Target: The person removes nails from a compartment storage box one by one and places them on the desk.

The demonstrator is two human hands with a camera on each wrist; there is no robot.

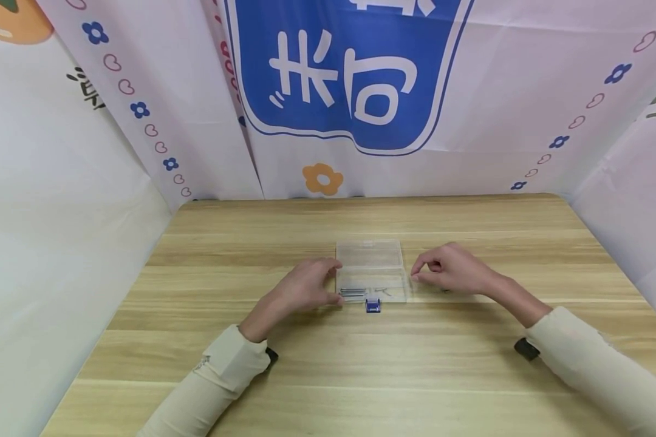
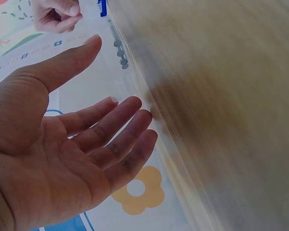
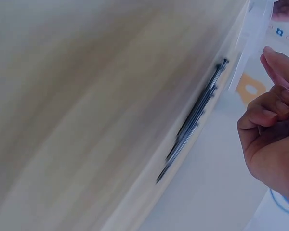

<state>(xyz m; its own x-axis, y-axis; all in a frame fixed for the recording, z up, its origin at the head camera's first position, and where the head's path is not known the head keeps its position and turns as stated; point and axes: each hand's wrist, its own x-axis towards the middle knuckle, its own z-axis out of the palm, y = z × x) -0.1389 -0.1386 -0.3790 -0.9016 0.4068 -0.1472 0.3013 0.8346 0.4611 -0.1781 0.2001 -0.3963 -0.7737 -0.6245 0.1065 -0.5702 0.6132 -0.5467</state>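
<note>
A clear plastic case lies on the table with its lid folded back. Several nails sit at the left of its front section, and a blue latch projects from its front edge. My left hand is at the case's left side, fingers loosely spread; whether the fingertips touch it cannot be told. My right hand is just right of the case, fingers curled and thumb and index close together, with nothing visible between them. In the right wrist view, several dark nails lie on the table near this hand.
The wooden table reaches back to a printed cloth with a blue sign and flowers. White cloth also hangs at the left and right. Dark bands show at the sleeve cuffs.
</note>
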